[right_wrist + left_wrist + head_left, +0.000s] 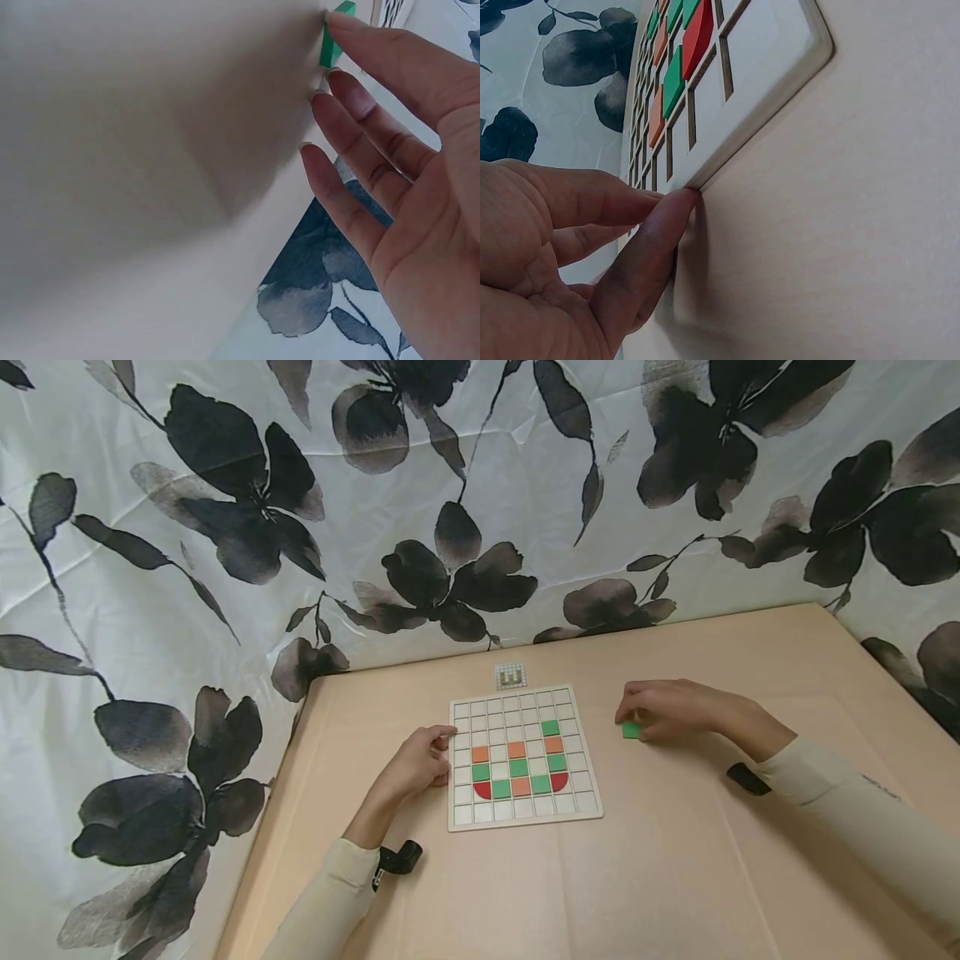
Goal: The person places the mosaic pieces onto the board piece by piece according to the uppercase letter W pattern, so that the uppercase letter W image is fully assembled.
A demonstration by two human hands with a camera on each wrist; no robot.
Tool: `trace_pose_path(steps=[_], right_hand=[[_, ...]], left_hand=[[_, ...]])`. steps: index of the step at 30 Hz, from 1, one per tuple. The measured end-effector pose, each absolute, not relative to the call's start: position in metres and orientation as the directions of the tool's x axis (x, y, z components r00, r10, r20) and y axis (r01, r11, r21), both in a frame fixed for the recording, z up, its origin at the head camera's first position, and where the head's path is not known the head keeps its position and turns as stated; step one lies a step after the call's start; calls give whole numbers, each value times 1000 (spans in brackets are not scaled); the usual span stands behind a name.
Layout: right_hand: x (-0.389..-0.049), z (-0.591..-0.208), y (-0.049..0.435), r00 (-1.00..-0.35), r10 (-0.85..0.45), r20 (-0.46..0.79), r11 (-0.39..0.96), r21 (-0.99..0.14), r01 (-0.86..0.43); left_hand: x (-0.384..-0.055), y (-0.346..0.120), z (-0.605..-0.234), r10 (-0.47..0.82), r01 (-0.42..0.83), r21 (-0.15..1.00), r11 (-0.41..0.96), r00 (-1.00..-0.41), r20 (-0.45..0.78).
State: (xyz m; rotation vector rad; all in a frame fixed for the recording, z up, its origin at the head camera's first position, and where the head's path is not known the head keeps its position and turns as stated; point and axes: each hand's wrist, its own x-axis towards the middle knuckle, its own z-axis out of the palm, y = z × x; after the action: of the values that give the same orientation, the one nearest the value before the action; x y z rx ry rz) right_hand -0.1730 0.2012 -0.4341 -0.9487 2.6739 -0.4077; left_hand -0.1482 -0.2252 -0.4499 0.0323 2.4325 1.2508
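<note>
A white gridded board (pixel 525 822) lies flat on the table, with green, orange and dark red tiles set in several of its cells. At its left edge is my left hand (pixel 416 760). The left wrist view shows that hand's thumb and index finger (pixel 604 196) pinching the board's rim. To the right of the board, my right hand (pixel 671 708) is low over the table at a loose green square tile (pixel 631 730). Thumb and index fingertips meet opposite ends of this green tile (pixel 339 34) in the right wrist view, while the other fingers stay apart from it.
Behind the board lies a small patterned grid card (pixel 511 676). The light wooden table (pixel 660 877) reaches back to a white cloth (pixel 570 518) with dark flowers, which also hangs along the left. Each wrist carries a small black camera (pixel 401 857).
</note>
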Motion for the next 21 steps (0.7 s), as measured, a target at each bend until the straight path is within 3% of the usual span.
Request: trace_pose_path(steps=[21], right_hand=[[-170,-438,202,-741,-667,-76,725,-300,-621]], left_hand=[[-148,-228,-451,222,-147,801,581,-918,-329]])
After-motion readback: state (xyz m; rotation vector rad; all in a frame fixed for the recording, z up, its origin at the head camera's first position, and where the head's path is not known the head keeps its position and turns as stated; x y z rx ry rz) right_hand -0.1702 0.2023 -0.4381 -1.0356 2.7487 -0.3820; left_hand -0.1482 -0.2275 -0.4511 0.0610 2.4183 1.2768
